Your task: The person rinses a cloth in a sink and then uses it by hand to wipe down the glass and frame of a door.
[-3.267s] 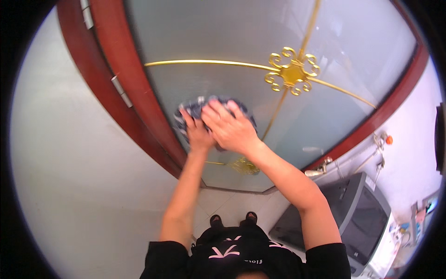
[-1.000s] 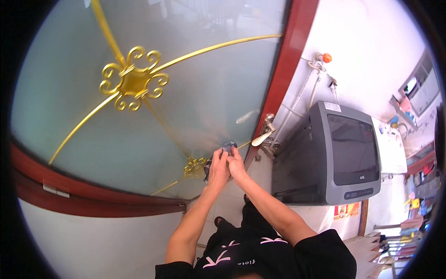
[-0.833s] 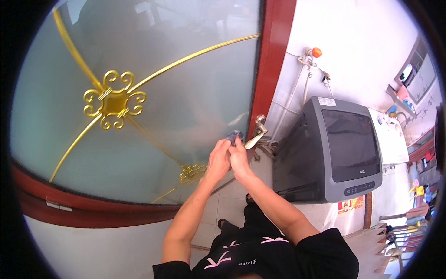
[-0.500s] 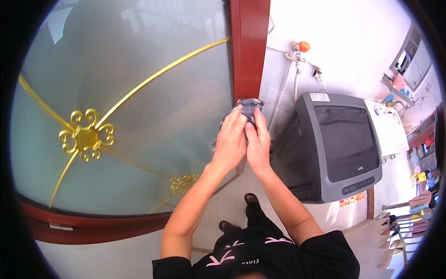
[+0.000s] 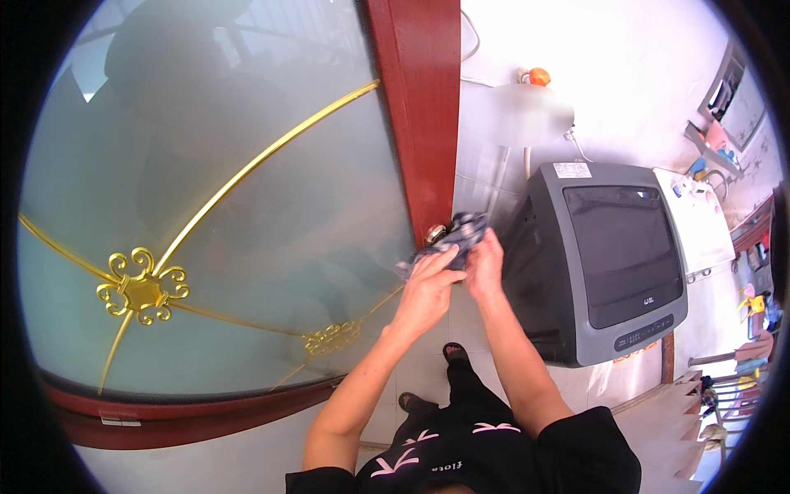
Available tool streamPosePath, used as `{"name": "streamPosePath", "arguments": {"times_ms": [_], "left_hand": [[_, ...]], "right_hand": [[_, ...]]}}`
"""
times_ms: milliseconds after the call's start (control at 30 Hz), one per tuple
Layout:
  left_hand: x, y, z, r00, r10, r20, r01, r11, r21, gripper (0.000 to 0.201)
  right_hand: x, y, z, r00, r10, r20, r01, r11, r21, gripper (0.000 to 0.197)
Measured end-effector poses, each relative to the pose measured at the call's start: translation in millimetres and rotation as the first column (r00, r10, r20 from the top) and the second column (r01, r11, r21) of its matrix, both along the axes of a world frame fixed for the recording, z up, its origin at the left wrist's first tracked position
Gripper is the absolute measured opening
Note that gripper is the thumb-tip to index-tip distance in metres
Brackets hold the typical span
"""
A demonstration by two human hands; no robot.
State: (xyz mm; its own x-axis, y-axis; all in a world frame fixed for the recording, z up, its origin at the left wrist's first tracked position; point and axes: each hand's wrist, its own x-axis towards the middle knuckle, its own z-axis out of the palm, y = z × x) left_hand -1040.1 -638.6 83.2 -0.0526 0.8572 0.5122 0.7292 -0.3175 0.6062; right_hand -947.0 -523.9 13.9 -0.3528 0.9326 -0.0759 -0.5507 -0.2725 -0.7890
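A dark, checked cloth (image 5: 466, 234) is bunched up between my two hands, beside the red edge of a frosted glass door (image 5: 271, 148). My left hand (image 5: 429, 286) has its fingers bent over the lower left part of the cloth. Gripping the cloth's right side is my right hand (image 5: 484, 268), its fingers partly hidden. Just behind the cloth, a round metal door knob (image 5: 436, 235) shows on the red door frame (image 5: 415, 107).
A grey appliance (image 5: 547, 272) with a dark window and a button panel stands close to my right forearm. Behind it are white pipes with an orange knob (image 5: 539, 76). Gold scrollwork (image 5: 141, 292) decorates the glass. Pale floor tiles (image 5: 420, 375) lie around my feet.
Both hands have come down and a little to the right with the cloth, and they sit slightly farther apart. The door appears shifted left in view, and its knob now shows.
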Motion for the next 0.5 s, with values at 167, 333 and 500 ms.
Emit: {"name": "streamPosePath", "arguments": {"times_ms": [167, 333, 500], "left_hand": [[4, -24, -1, 0.903, 0.37, 0.217, -0.394, 0.915, 0.082, 0.023], [10, -8, -31, 0.872, 0.368, -0.323, -0.43, 0.891, -0.144, 0.036], [-12, -1, -59, 0.845, 0.359, -0.396, -0.407, 0.913, -0.041, 0.036]], "right_hand": [[24, 29, 44, 0.917, -0.044, -0.397, 0.063, 0.997, 0.035, 0.026], [-43, 38, -48, 0.995, -0.026, 0.097, -0.025, 0.871, 0.491, 0.025], [-73, 5, -11, 0.937, -0.07, 0.343, -0.099, 0.887, 0.451, 0.036]]}}
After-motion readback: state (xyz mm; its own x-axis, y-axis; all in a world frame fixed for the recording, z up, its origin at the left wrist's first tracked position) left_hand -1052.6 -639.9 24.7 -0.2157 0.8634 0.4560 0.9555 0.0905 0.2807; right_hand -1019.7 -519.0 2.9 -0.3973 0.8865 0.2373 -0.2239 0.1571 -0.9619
